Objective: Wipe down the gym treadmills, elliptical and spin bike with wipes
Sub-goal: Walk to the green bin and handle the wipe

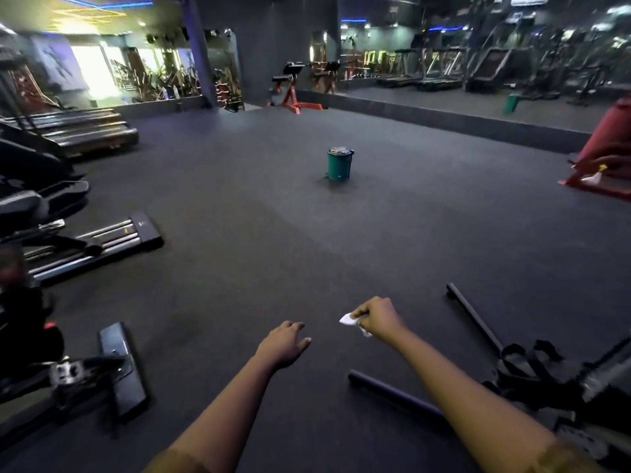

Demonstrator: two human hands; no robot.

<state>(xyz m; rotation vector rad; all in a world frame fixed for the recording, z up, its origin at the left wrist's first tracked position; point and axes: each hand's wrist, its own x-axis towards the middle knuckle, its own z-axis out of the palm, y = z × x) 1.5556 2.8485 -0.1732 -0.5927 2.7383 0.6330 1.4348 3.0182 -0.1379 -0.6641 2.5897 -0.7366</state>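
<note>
My right hand (377, 319) pinches a crumpled wipe (349, 319) in curled fingers (359, 314); my left hand (285, 343) is relaxed and empty. Machines (102, 238) stand at 9 o'clock, a green bin (339, 164) at 12. Which machines are already wiped, I cannot tell.

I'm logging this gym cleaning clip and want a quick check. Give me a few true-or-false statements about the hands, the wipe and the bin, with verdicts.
1. The right hand holds a white wipe. True.
2. The left hand grips a spray bottle. False: it holds nothing, and its fingers are relaxed.
3. A green bin stands on the floor ahead of both hands. True.
4. The green bin lies tipped on its side. False: it stands upright.
</note>
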